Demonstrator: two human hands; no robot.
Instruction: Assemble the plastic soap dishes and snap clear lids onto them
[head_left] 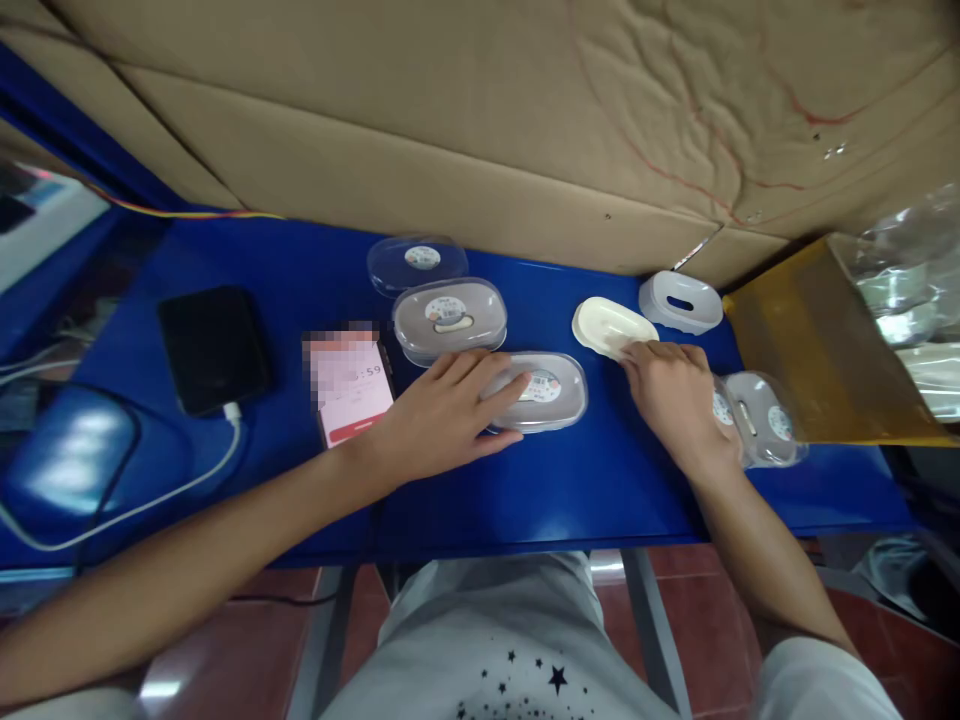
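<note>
A pale oval soap box (562, 405) with a transparent lid and a round sticker lies in front of me. My left hand (457, 410) grips its left end, thumb along the near edge and fingers over the top and far side. To the right, my right hand (670, 395) pinches the near edge of a cream oval soap dish (613, 325); its fingertips are partly hidden. Behind the left hand sits another lidded soap box (480, 312), and beyond that a loose transparent lid (386, 262) with a sticker.
A pale slotted oval piece (697, 310) stands by the cardboard wall (450, 165). More lidded boxes (761, 425) lie beside my right wrist, near a taped carton (832, 350). On the left are a phone (352, 385) and a black device (210, 350) with a white cable (217, 470).
</note>
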